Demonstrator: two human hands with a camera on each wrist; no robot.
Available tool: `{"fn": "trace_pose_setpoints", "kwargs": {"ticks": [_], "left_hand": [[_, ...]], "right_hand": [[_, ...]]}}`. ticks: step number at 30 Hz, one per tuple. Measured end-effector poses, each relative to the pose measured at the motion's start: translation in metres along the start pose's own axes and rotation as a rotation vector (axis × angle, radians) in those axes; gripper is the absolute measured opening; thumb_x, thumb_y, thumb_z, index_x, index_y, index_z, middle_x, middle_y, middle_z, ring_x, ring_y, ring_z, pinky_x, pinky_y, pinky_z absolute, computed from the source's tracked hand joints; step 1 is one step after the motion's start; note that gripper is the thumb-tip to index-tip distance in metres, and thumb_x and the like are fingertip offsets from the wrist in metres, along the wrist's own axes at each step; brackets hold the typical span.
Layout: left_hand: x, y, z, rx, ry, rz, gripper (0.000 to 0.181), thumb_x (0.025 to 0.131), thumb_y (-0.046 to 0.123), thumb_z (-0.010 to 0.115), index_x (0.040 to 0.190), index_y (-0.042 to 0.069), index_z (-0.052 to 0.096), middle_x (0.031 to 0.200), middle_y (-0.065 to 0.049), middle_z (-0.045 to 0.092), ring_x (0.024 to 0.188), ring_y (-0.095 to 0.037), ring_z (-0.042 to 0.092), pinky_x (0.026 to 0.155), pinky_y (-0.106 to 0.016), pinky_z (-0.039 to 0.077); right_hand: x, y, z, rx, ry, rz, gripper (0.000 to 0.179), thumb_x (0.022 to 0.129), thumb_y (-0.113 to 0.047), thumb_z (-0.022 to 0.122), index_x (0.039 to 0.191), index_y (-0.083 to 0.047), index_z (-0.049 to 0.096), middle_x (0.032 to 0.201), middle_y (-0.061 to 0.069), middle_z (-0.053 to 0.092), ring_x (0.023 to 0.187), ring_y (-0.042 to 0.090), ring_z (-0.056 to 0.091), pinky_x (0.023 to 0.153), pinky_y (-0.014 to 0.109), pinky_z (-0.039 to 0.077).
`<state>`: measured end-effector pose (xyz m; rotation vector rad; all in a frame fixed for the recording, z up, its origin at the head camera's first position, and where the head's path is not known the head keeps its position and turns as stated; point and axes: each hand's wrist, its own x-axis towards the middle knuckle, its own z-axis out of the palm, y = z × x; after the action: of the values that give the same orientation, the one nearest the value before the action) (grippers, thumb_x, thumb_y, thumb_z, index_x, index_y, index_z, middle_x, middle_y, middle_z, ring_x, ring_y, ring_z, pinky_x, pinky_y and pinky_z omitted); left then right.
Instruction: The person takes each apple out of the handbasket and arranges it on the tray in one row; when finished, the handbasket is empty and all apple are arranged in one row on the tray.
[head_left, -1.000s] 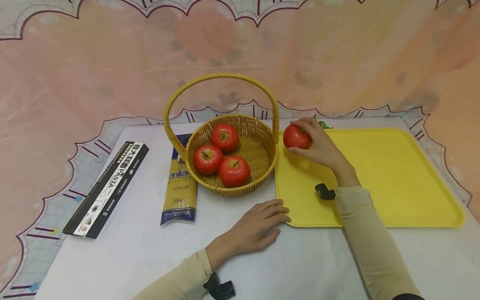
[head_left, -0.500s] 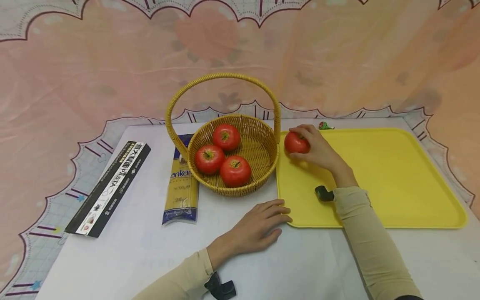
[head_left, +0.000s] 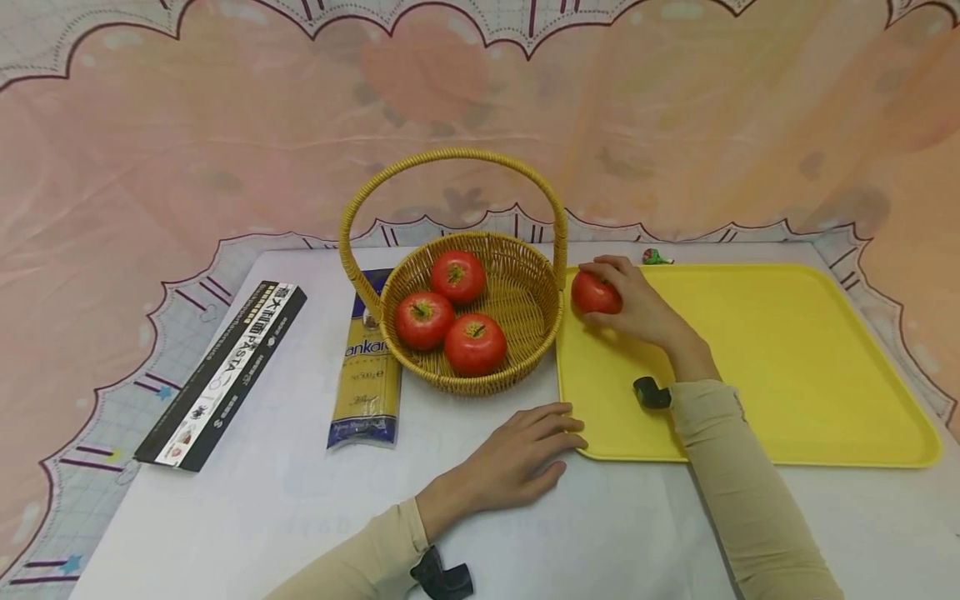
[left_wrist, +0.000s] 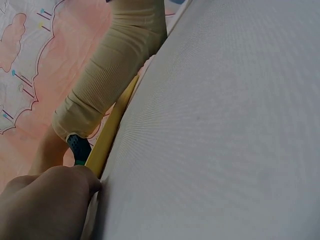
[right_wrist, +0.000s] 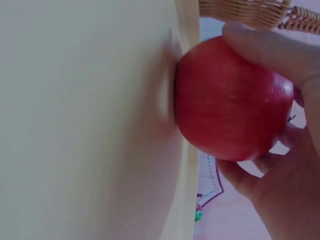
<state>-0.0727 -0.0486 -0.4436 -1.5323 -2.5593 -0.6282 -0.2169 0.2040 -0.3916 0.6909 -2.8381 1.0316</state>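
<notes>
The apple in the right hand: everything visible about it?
The apple is round, smooth and glossy red, a small dark stem on top; real or imitation, unclear. It's upright at the yellow tray's far-left corner, beside the wicker basket. The right hand's fingers and thumb grip its sides. Base resting or just lifted: can't tell.

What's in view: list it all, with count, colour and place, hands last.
table: 1, white, lower part of view
tray: 1, yellow, table's right
basket: 1, yellow, left of the tray
apples: 3, red, in the basket
held apple: 1, red, tray's back left corner
bag: 1, yellow and blue, left of the basket
box: 1, black and white, far left
trinket: 1, green and red, behind the tray
cloth: count unclear, mostly peach, behind the table
sleeves: 2, beige, left and right
fittings: 2, black, one per sleeve
left hand: 1, bare, touching tray's near left corner
right hand: 1, bare, gripping the held apple
</notes>
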Motion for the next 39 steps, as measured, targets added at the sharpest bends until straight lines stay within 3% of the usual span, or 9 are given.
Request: {"fn": "trace_pose_setpoints", "kwargs": {"ticks": [10,23,29,33,39], "left_hand": [[-0.001,-0.001,0.0,-0.001,0.006,0.01,0.031,0.095,0.024,0.053,0.126,0.023,0.055,0.137,0.005,0.05,0.14,-0.016,0.031,0.109,-0.035,0.036],[-0.002,-0.002,-0.002,-0.009,0.011,-0.001,0.031,0.095,0.025,0.053,0.125,0.022,0.056,0.137,0.005,0.05,0.141,-0.015,0.03,0.11,-0.035,0.035],[-0.001,-0.002,-0.002,-0.03,0.006,-0.007,0.03,0.094,0.024,0.053,0.125,0.022,0.056,0.136,0.005,0.051,0.141,-0.013,0.029,0.111,-0.034,0.034],[0.0,-0.001,-0.002,-0.029,0.008,-0.005,0.031,0.094,0.024,0.053,0.125,0.022,0.056,0.136,0.005,0.051,0.141,-0.013,0.029,0.111,-0.034,0.034],[0.0,0.0,-0.001,-0.001,0.003,0.004,0.031,0.094,0.024,0.053,0.125,0.022,0.056,0.137,0.005,0.051,0.141,-0.015,0.03,0.111,-0.034,0.034]], "right_hand": [[-0.002,0.001,-0.005,0.033,-0.066,0.016,0.067,0.084,-0.033,0.07,0.142,-0.018,0.039,0.146,0.012,0.029,0.128,0.035,0.038,0.105,0.059,0.035],[0.005,-0.02,-0.007,0.117,0.134,-0.171,0.048,0.091,-0.019,0.063,0.135,-0.011,0.047,0.131,0.01,0.051,0.112,0.027,0.053,0.1,0.048,0.042],[0.004,-0.03,-0.007,0.166,0.162,-0.222,0.039,0.089,-0.008,0.063,0.127,-0.005,0.053,0.122,0.013,0.057,0.104,0.03,0.059,0.093,0.049,0.048],[0.003,-0.035,-0.006,0.185,0.174,-0.228,0.029,0.09,-0.009,0.063,0.118,-0.004,0.056,0.112,0.01,0.061,0.097,0.025,0.061,0.088,0.049,0.05],[0.002,-0.041,-0.001,0.184,0.181,-0.264,0.013,0.089,-0.008,0.065,0.102,-0.007,0.061,0.096,0.002,0.064,0.087,0.012,0.059,0.082,0.035,0.051]]}}
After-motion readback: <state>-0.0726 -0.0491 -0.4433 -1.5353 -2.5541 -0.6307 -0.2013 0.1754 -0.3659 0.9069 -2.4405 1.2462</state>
